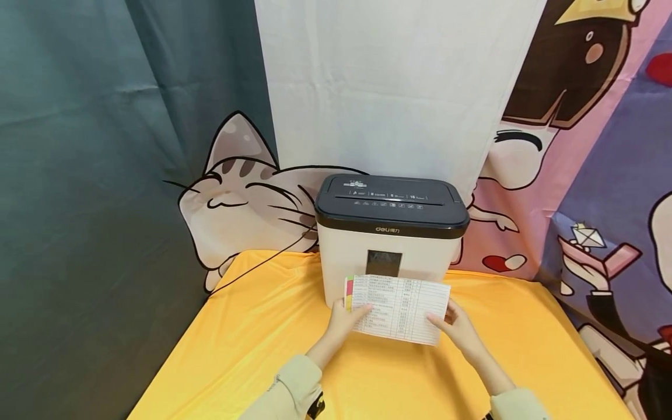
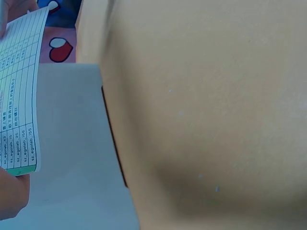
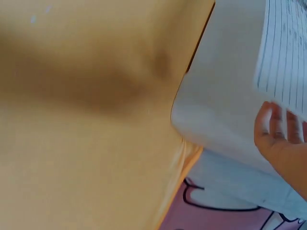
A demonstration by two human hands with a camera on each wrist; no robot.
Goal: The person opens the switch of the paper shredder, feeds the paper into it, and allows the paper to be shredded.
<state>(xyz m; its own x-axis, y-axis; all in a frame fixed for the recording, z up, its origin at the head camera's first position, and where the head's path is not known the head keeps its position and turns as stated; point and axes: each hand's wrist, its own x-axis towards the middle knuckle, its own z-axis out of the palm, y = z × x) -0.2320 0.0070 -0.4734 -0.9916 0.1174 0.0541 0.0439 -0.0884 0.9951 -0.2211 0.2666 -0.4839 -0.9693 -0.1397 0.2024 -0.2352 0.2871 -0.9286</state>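
Note:
A printed paper sheet [image 1: 399, 309] with a ruled table of small text is held up in front of the paper shredder. Its left edge carries green, pink and yellow blocks. My left hand [image 1: 343, 319] pinches that edge, thumb on the printed face. At the opposite edge my right hand [image 1: 459, 329] pinches the paper between thumb and fingers; its curled fingers [image 3: 276, 122] show below the paper in the right wrist view. Behind the sheet stands the paper shredder [image 1: 343, 251], white with a dark lid [image 1: 388, 213] that has a long slot across its top.
Yellow cloth [image 1: 252, 350] covers the table. A thin dark cord [image 1: 262, 263] runs from the shredder's left side toward the table's left edge. Behind hang a grey-green curtain [image 1: 79, 175], a white panel [image 1: 394, 87] and cartoon-printed fabric [image 1: 525, 233].

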